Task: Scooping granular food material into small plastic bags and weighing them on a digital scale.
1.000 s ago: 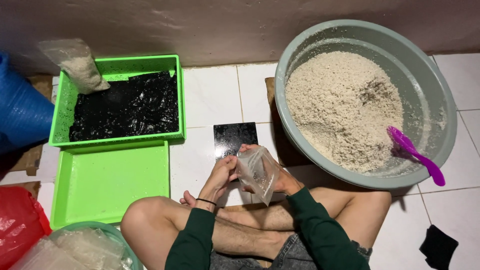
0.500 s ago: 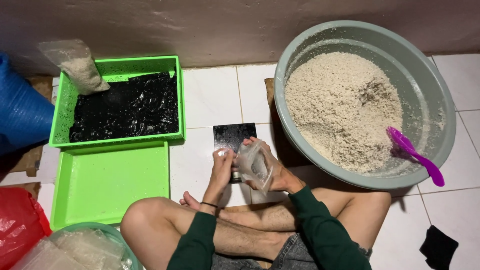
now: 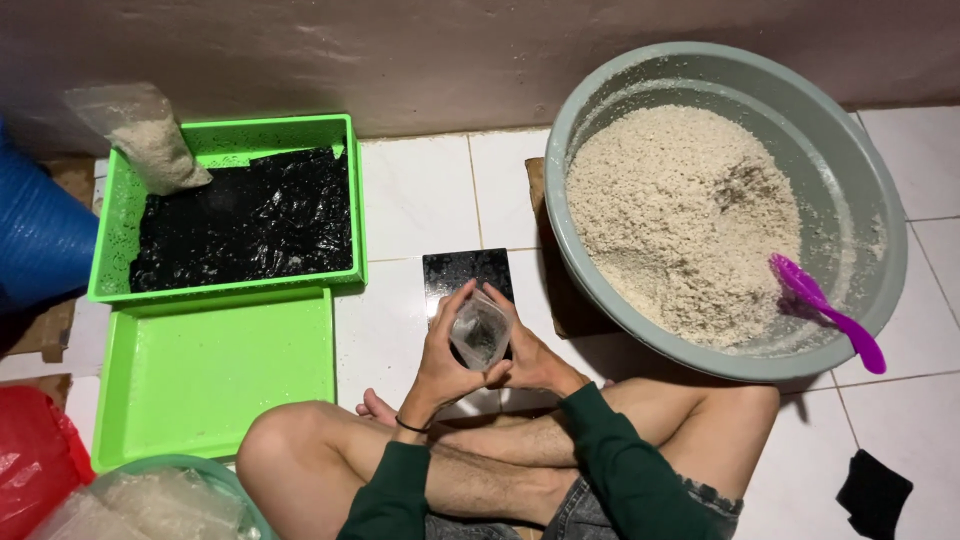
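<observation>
1. Seated cross-legged on the white tiles, the person has both hands up at a small clear plastic bag (image 3: 481,333). The left hand (image 3: 445,355) grasps its near side and the right hand (image 3: 528,358) pinches the far side, so the mouth looks spread open between the fingers. This reads as the bag-opening step.
2. The bag hangs just above a small black square slab (image 3: 462,272) on the floor, left of the big grey plastic basin (image 3: 868,205).
3. The next move, I'd judge, calls for one hand to hold the mouth wide while the other frees itself — the purple plastic scoop (image 3: 826,311) lies at the basin's right rim, well away from both hands.
4. Far left of the basin sit a green perforated basket (image 3: 352,200) of black glossy sheets and an empty green tray (image 3: 215,375) below it.
5. In the way — only the person's own raised right knee (image 3: 740,410), just under the basin's near wall.
</observation>
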